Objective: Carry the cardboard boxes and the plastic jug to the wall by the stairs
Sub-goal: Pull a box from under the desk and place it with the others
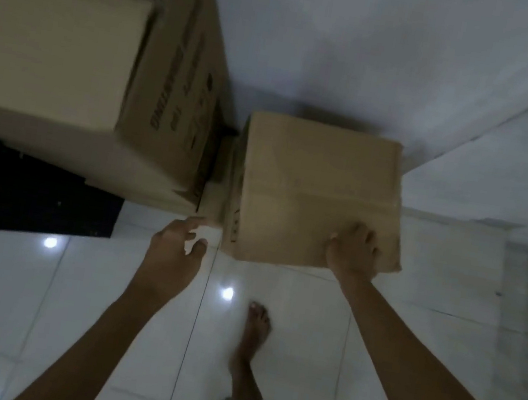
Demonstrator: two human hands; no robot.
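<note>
A small plain cardboard box [313, 180] stands on the white tiled floor against the white wall [364, 43]. My right hand [352, 250] rests on its near right top edge, fingers curled over the cardboard. My left hand [177, 245] hovers just off the box's near left corner, fingers apart and holding nothing. A tall large cardboard box [71, 61] with dark printed lettering on its side stands directly left of the small one, nearly touching it. No plastic jug is in view.
A dark panel or opening [28, 188] lies at the left below the large box. My bare foot [255, 328] is on the glossy tiles [66, 324] behind the small box. A grey ledge or step [501, 255] runs along the right.
</note>
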